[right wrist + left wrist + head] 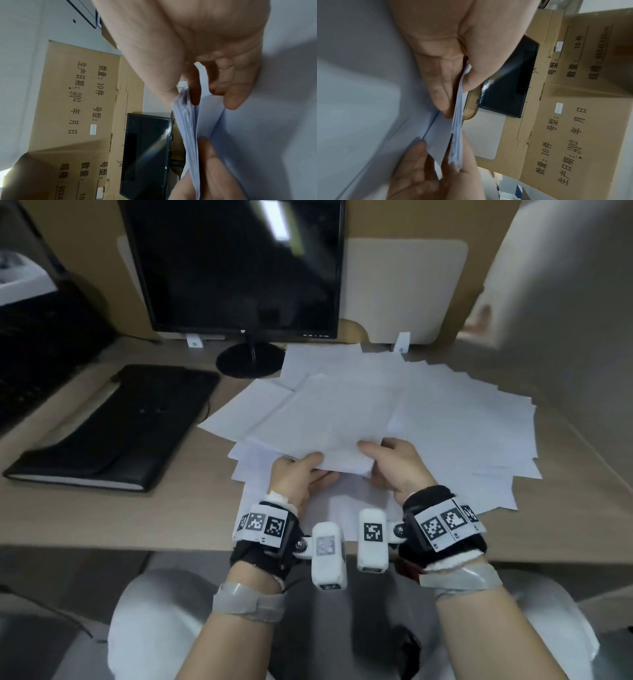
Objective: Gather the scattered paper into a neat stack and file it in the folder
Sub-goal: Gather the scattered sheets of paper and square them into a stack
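The left hand (297,481) and right hand (394,465) pinch a thin bundle of white paper sheets (329,422) by its near edge, thumbs on top, fingers curled beneath. In the left wrist view the bundle's edge (457,129) runs between thumb and fingers (440,86). The bundle rises above the fanned spread of loose white sheets (479,419), which covers the beige desk (113,515) from 12 to 3 o'clock of the hands. The closed black leather folder (116,426) lies at 10 o'clock, well apart. A dark monitor (236,265) stands at 12.
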`<state>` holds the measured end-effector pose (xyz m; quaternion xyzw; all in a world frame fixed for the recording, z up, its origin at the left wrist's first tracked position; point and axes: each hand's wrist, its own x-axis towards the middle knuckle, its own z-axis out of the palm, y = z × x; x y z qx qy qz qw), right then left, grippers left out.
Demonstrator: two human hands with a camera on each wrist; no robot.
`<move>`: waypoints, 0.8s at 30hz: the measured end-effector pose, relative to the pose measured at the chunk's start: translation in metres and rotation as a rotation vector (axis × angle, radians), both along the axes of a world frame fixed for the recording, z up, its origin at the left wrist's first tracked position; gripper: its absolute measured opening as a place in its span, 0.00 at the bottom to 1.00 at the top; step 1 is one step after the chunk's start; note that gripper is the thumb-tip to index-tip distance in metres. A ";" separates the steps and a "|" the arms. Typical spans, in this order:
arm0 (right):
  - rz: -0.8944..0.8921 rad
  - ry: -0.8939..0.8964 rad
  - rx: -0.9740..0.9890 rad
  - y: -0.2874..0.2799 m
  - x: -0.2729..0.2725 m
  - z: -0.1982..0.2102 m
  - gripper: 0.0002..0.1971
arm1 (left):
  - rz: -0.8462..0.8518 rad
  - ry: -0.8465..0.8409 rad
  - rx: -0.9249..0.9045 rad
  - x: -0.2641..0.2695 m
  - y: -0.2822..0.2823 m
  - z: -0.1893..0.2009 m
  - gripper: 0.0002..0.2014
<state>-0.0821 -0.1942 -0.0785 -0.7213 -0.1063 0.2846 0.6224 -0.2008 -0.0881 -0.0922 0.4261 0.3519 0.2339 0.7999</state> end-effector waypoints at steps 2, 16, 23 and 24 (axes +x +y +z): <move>0.004 -0.011 -0.016 -0.011 -0.006 -0.001 0.02 | -0.011 0.005 -0.001 -0.008 -0.007 -0.001 0.08; -0.088 0.021 0.060 -0.061 0.002 0.011 0.12 | 0.162 0.153 0.076 -0.039 0.010 0.008 0.06; -0.070 -0.036 0.024 -0.059 0.023 0.015 0.11 | -0.016 0.384 0.121 -0.057 0.046 0.021 0.09; -0.051 -0.043 0.013 -0.057 0.025 0.013 0.11 | -0.003 0.368 0.131 -0.058 0.048 0.022 0.11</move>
